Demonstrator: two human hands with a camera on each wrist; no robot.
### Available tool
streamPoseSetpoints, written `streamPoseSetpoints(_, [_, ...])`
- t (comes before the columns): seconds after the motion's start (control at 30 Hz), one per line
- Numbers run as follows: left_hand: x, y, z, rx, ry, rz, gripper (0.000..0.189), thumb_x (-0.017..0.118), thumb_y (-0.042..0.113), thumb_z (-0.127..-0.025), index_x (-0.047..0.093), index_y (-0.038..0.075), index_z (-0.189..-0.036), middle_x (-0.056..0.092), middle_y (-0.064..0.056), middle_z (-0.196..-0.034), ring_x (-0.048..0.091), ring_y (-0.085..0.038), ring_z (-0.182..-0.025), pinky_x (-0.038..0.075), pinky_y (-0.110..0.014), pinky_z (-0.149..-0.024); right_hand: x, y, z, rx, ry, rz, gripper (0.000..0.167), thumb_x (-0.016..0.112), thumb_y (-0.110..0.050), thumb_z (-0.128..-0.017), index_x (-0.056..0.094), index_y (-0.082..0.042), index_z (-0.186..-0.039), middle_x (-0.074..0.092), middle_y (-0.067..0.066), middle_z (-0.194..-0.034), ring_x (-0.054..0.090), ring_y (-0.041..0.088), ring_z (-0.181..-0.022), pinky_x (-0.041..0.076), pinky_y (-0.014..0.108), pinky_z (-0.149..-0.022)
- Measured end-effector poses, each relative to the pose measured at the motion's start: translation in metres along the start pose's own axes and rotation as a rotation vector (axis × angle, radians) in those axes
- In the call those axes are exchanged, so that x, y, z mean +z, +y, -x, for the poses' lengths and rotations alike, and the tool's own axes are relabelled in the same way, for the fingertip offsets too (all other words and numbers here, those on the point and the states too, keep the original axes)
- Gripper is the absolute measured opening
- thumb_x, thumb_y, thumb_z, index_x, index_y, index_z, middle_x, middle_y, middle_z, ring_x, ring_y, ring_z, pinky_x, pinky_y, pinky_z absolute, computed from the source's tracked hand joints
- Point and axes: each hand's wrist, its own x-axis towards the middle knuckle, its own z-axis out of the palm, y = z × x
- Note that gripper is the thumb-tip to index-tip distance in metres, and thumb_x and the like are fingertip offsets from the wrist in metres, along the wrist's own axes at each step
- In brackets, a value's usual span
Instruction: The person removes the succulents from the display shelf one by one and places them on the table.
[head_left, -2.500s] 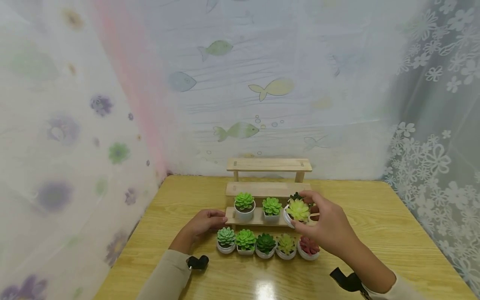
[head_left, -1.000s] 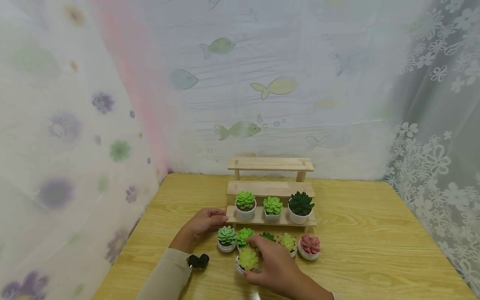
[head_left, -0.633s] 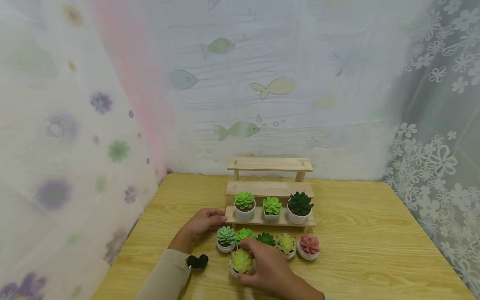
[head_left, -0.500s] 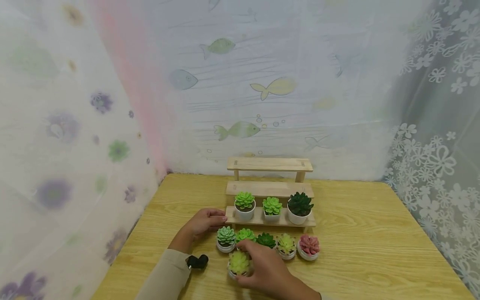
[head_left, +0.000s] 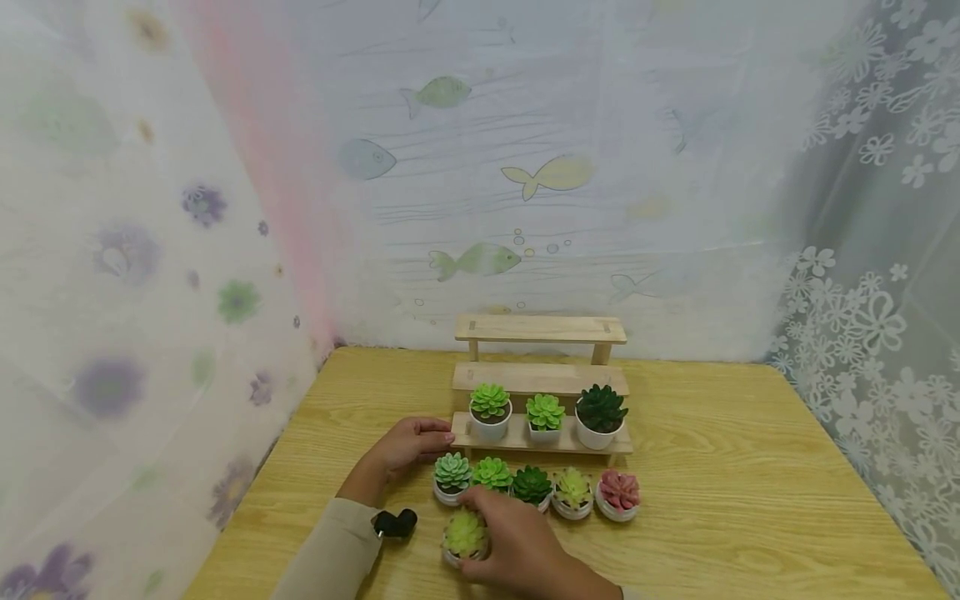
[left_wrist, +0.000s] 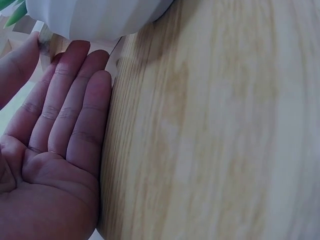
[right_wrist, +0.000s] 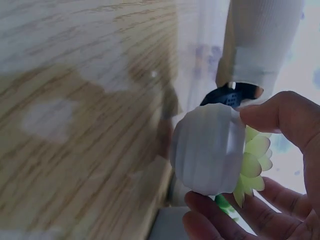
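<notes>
My right hand grips a small yellow-green potted succulent by its ribbed white pot. The thumb is on one side of the pot and the fingers on the other, close over the table in front of the plant row. My left hand is at the left end of the low step of a three-tier wooden shelf. In the left wrist view its thumb and long, nearly straight fingers meet the board's end from both sides. A white pot looms just beyond those fingertips.
On the low step stand a bright green succulent, a smaller one and a dark green one. Before the shelf, a row of several pots runs from a pale green succulent to a red one. Patterned curtains surround the table.
My right hand has carried the yellow-green succulent from beside the shelf's right end down to the front left, lately creeping further left. The left hand keeps its place at the shelf.
</notes>
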Motion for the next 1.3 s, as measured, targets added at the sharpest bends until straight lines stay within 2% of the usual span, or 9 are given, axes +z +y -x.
streamPoseSetpoints(0.2, [0.000, 0.000, 0.001, 0.017, 0.006, 0.012, 0.049, 0.069, 0.027, -0.102, 0.061, -0.006, -0.138, 0.069, -0.015, -0.130, 0.069, -0.024, -0.119, 0.056, -0.044, -0.102, 0.004, 0.000, -0.002, -0.015, -0.014, -0.015, 0.064, 0.086, -0.042, -0.084, 0.058, -0.024, -0.139, 0.067, -0.013, -0.126, 0.061, -0.005, -0.097, 0.053, 0.023, -0.077])
streamPoseSetpoints(0.67, [0.001, -0.004, -0.002, 0.004, 0.025, 0.006, 0.051, 0.072, 0.031, -0.099, 0.063, -0.004, -0.136, 0.070, -0.014, -0.130, 0.069, -0.024, -0.118, 0.057, -0.043, -0.101, 0.009, -0.001, -0.007, -0.023, 0.002, 0.033, 0.061, 0.085, -0.041, -0.084, 0.059, -0.022, -0.136, 0.067, -0.013, -0.125, 0.061, -0.004, -0.097, 0.054, 0.023, -0.076])
streamPoseSetpoints(0.93, [0.000, -0.004, -0.001, 0.013, 0.025, -0.005, 0.052, 0.072, 0.031, -0.100, 0.062, -0.004, -0.137, 0.069, -0.015, -0.132, 0.069, -0.027, -0.121, 0.056, -0.043, -0.102, 0.009, -0.001, -0.009, -0.006, -0.018, 0.047, 0.062, 0.084, -0.041, -0.085, 0.057, -0.023, -0.138, 0.067, -0.012, -0.128, 0.064, -0.001, -0.102, 0.056, 0.026, -0.078])
streamPoseSetpoints(1.1, [0.000, -0.004, 0.000, 0.020, 0.013, 0.001, 0.053, 0.071, 0.030, -0.101, 0.060, -0.005, -0.138, 0.068, -0.017, -0.132, 0.068, -0.029, -0.121, 0.056, -0.044, -0.103, 0.003, -0.003, -0.007, -0.035, -0.008, 0.051, 0.063, 0.084, -0.043, -0.085, 0.058, -0.021, -0.138, 0.068, -0.009, -0.129, 0.065, 0.002, -0.106, 0.057, 0.027, -0.082])
streamPoseSetpoints(1.3, [0.001, -0.003, -0.002, 0.008, 0.013, 0.024, 0.054, 0.071, 0.030, -0.100, 0.059, -0.005, -0.141, 0.067, -0.017, -0.134, 0.068, -0.027, -0.121, 0.055, -0.043, -0.104, -0.012, -0.010, -0.004, -0.093, 0.048, 0.066, 0.052, 0.084, -0.041, -0.087, 0.065, -0.019, -0.130, 0.070, -0.007, -0.125, 0.067, 0.008, -0.112, 0.058, 0.030, -0.088])
